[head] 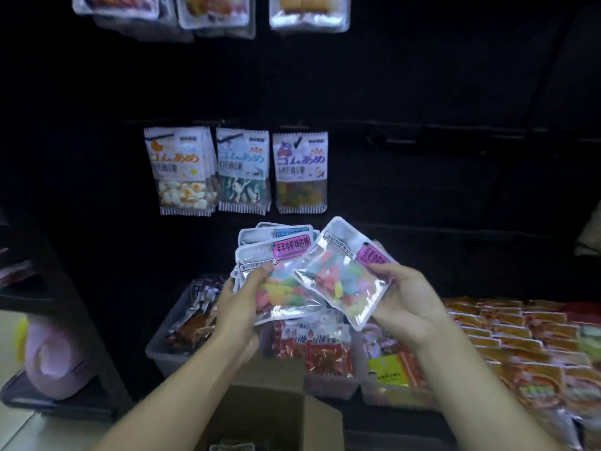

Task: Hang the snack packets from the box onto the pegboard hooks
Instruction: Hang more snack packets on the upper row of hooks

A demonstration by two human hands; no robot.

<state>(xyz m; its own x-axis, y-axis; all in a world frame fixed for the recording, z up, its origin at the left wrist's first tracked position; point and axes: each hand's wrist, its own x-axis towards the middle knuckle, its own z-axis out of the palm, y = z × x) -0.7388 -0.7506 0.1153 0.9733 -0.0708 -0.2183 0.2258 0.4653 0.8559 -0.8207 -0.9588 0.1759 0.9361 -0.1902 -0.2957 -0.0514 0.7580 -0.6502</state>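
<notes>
an open cardboard box sits nearest, at the bottom edge. above it the left hand has its fingers closed around a fanned stack of gummy packets, thumb pressed on the front one. the right hand pinches a single gummy packet, tilted, its corner overlapping the stack. beneath the hands, clear bins hold red snack packs. further back on the dark pegboard, three hanging candy bags sit side by side, with more packets hung above.
</notes>
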